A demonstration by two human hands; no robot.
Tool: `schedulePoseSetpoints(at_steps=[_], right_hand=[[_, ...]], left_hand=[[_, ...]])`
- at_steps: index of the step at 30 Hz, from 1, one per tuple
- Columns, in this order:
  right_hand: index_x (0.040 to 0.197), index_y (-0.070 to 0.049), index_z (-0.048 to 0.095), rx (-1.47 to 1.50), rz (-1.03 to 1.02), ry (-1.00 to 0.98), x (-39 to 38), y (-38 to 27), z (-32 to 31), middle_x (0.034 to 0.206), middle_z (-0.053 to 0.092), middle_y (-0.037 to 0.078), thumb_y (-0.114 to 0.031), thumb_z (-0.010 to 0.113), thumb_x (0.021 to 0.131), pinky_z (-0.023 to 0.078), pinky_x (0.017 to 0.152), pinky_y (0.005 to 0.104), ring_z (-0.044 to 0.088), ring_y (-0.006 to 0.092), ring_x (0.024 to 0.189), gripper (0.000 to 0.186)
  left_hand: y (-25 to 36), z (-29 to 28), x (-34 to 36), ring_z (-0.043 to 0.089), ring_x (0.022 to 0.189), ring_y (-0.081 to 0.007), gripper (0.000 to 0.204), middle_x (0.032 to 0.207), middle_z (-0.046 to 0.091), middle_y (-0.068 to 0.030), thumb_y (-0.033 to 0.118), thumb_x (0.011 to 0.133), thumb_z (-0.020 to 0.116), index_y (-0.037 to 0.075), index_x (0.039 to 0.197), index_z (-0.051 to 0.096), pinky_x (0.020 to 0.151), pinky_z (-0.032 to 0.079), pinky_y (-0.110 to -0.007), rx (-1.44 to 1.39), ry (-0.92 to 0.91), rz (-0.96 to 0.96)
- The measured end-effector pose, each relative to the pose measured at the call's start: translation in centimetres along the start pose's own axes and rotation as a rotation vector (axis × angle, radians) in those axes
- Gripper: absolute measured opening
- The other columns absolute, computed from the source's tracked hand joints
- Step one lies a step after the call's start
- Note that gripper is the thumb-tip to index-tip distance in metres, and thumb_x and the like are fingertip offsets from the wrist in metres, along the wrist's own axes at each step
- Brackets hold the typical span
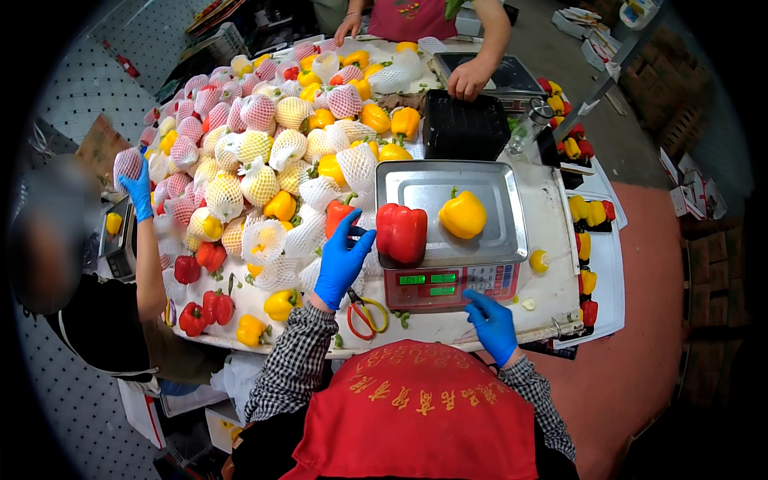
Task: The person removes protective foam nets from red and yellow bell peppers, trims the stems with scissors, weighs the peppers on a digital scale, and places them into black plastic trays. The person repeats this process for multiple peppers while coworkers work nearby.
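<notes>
My left hand (343,254), in a blue glove, is raised at the scale's left edge beside a red pepper (402,234), fingers apart and slightly bent; whether it touches that pepper or the one behind its fingertips (338,212) is unclear. The red pepper and a yellow pepper (462,213) rest on the steel pan (420,180) of a digital scale. My right hand (491,326), also gloved, is below the lit keypad panel with fingers apart, holding nothing. Red-and-yellow-handled scissors (364,316) lie between my left hand and the scale.
Netted and bare peppers (240,176) pile across the table (540,240). A co-worker (120,312) at left holds a netted pepper; another person's hand (472,78) grips a black crate (466,126). A metal post (588,96), glass jar (524,128) and pepper-filled trays (608,264) stand right.
</notes>
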State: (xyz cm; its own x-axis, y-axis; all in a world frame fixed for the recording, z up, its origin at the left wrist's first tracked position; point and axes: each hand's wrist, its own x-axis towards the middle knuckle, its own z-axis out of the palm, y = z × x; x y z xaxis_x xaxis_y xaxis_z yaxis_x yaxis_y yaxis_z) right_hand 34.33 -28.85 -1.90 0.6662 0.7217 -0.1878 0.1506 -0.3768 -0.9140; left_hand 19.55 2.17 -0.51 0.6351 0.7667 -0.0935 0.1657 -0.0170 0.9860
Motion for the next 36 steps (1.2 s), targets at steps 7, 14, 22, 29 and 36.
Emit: schedulePoseSetpoints(at_steps=[7,14,22,29,36], right_hand=[[0.148,-0.011,0.047,-0.307,-0.243,0.184,5.3,-2.8,-3.7,0.129,0.060,0.016,-0.014,0.068,0.093,0.050,0.095,0.0365,0.062,0.0269,0.112,0.058],[0.156,-0.010,0.029,-0.574,-0.415,0.125,14.1,-5.2,-1.5,0.151,0.040,0.022,-0.019,0.078,0.085,0.037,0.114,0.0432,0.044,0.0379,0.136,0.087],[0.152,-0.005,0.036,0.316,-0.169,-0.098,15.2,-3.9,-1.4,0.149,0.046,0.017,-0.011,0.075,0.087,0.043,0.113,0.0389,0.051,0.0307,0.133,0.077],[0.155,-0.006,0.032,0.417,-0.302,-0.325,5.5,-9.5,4.4,0.154,0.041,0.015,-0.010,0.077,0.087,0.040,0.114,0.0394,0.046,0.0305,0.139,0.081],[0.147,-0.003,0.045,0.047,-0.425,-0.567,5.8,-7.4,9.7,0.141,0.055,0.019,-0.010,0.072,0.091,0.047,0.106,0.0377,0.058,0.0279,0.127,0.062]], left_hand=[[-1.1,0.6,-3.1,0.064,0.082,-0.0114,0.047,0.095,0.066,-0.0049,0.020,0.097,0.067,0.009,0.140,0.054,0.076,0.053,-0.025,-0.085,0.093,-0.052],[0.0,1.5,-5.2,0.065,0.084,-0.0112,0.038,0.095,0.067,-0.0054,0.013,0.097,0.065,0.005,0.134,0.060,0.077,0.053,-0.025,-0.067,0.188,0.069],[2.0,2.1,-9.3,0.067,0.097,-0.0159,0.035,0.111,0.068,-0.0103,0.008,0.100,0.058,-0.002,0.134,0.059,0.088,0.054,-0.028,-0.144,0.075,-0.059],[2.6,5.0,-11.1,0.054,0.129,-0.0248,0.085,0.142,0.051,-0.0131,0.033,0.092,0.073,0.004,0.155,0.025,0.105,0.048,-0.039,-0.669,-0.173,-0.106],[-2.1,-1.0,-13.2,0.051,0.132,-0.0231,0.074,0.144,0.052,-0.0114,0.016,0.086,0.073,0.002,0.150,0.037,0.112,0.040,-0.037,-0.650,0.097,-0.117]])
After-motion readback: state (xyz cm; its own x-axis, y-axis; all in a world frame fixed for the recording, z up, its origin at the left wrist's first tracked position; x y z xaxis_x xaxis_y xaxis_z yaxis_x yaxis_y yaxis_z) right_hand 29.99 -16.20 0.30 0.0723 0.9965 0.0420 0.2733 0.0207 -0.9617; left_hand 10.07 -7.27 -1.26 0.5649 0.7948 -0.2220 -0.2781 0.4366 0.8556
